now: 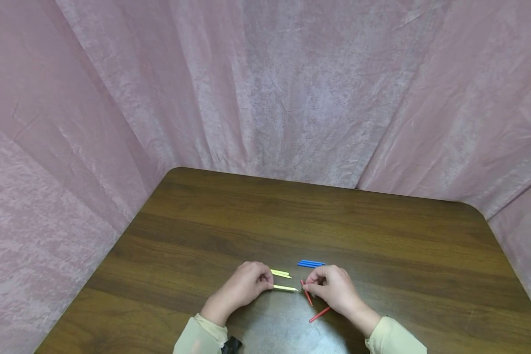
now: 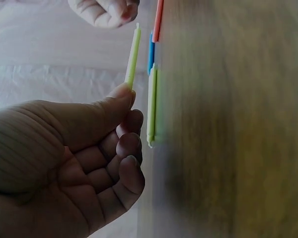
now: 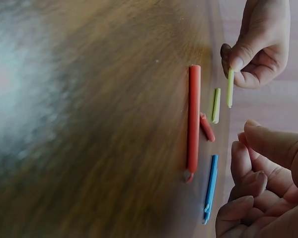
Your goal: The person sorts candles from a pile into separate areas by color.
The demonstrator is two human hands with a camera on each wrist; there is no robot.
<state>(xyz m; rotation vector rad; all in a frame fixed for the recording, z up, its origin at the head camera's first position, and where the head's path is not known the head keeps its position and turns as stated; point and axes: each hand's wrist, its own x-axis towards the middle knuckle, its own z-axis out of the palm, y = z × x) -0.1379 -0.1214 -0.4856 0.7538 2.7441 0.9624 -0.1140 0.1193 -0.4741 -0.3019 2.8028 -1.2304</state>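
Observation:
Between thumb and index finger, my left hand (image 1: 247, 284) pinches a yellow candle (image 1: 285, 288), clear in the left wrist view with its wick end pointing away from the hand. Two more yellow candles (image 1: 280, 274) lie side by side just beyond that hand. My right hand (image 1: 336, 290) has its fingers curled, thumb and index tips close together over a red candle (image 1: 309, 298). A reddish spot shows at those fingertips (image 3: 248, 128); I cannot tell whether they hold something. Nearer the front lies a second red candle (image 1: 319, 314), partly under the right hand. Several blue candles (image 1: 310, 263) lie grouped past the right hand.
Everything lies on a brown wood-grain table (image 1: 230, 216) with rounded far corners. Pink velvety curtains (image 1: 292, 98) hang behind and beside it. A dark object (image 1: 232, 345) shows at the left cuff.

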